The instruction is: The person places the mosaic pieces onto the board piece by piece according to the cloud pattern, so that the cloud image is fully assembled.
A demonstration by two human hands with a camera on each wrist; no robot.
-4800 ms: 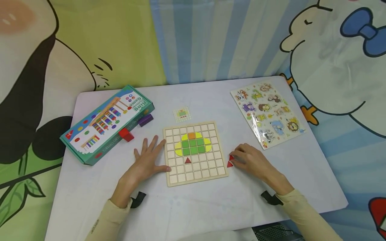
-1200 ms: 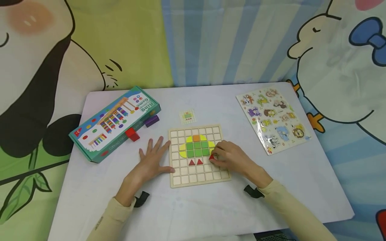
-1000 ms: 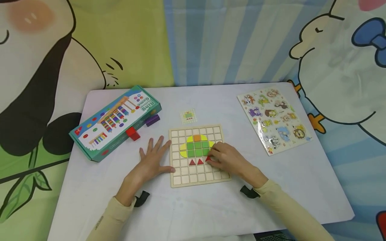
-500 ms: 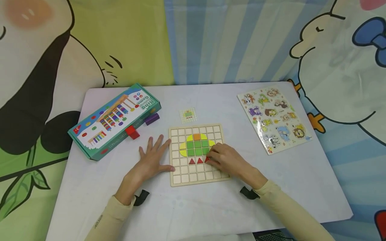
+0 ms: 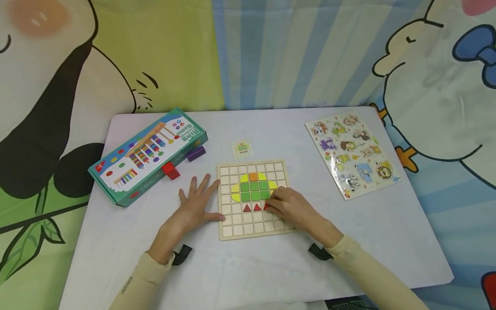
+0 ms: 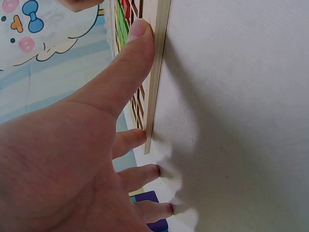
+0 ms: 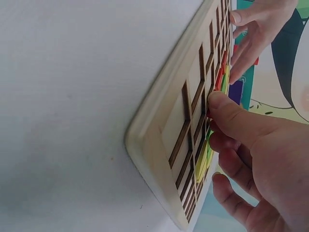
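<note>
A wooden grid board [image 5: 232, 231] lies mid-table. It bears several green square tiles [image 5: 245, 187], yellow rounded tiles [image 5: 235, 197] at the pattern's corners and an orange tile [image 5: 253, 176] on top. Below them sit two red triangle tiles [image 5: 247, 209]. My right hand [image 5: 294, 211] pinches a third red triangle tile [image 5: 265, 206] between thumb and finger, in the same row, right at the board's surface; the fingers cover part of it. My left hand [image 5: 191, 210] is spread at the board's left side, its thumb [image 6: 137, 41] resting on the rim.
Behind the board lies a small pattern card [image 5: 242, 149]. A green game box [image 5: 149, 157] stands at the left, with a red block [image 5: 171, 171] and a purple block [image 5: 196, 153] along its side. An animal sticker sheet [image 5: 352, 155] lies at the right.
The right hand has moved from the table right of the board onto it, now pinching a red triangle tile. A second red triangle has joined the first in the row. The left hand stays in place.
</note>
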